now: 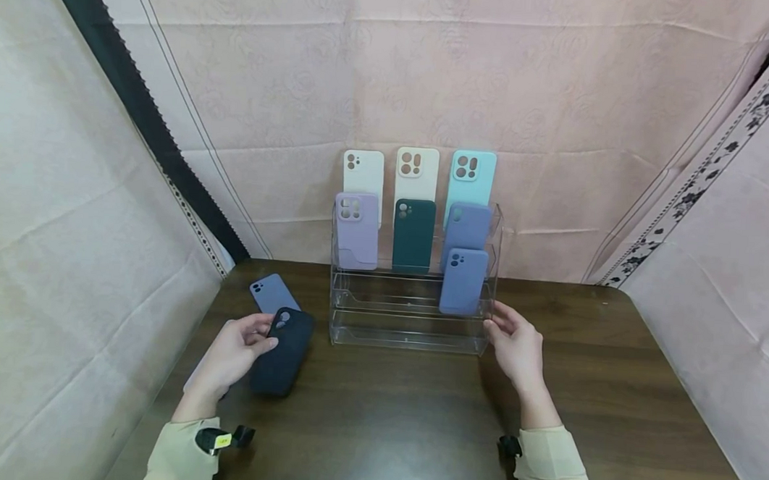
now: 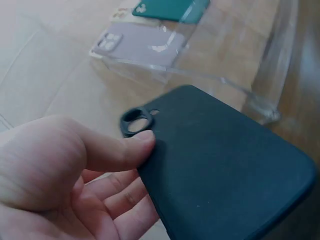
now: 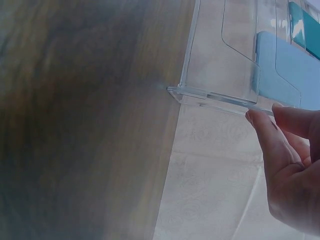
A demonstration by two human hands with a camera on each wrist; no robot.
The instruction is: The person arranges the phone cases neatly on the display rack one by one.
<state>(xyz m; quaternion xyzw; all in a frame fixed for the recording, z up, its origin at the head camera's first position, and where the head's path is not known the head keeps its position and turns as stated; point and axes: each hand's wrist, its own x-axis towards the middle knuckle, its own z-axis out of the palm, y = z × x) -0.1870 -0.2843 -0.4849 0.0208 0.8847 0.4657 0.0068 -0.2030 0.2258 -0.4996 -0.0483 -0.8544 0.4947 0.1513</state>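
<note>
My left hand (image 1: 238,352) pinches a dark navy phone case (image 1: 283,358) by its edge near the camera hole, thumb on the back face in the left wrist view. Just behind that case, a blue phone case (image 1: 274,292) lies on the table. At the right, my right hand (image 1: 516,345) holds the side panel of a clear tiered display stand (image 1: 408,339) between thumb and fingers. The stand bears several phone cases: white, cream and turquoise (image 1: 471,183) at the back, then lilac (image 1: 357,231), dark green (image 1: 414,234) and blue ones, with a blue case (image 1: 463,282) lower at the right.
The brown wooden table (image 1: 374,428) runs beneath everything. Pale cloth (image 1: 419,75) hangs behind the stand and on both sides. Something pale lies partly hidden under my left forearm. Black bands (image 1: 224,440) circle both wrists.
</note>
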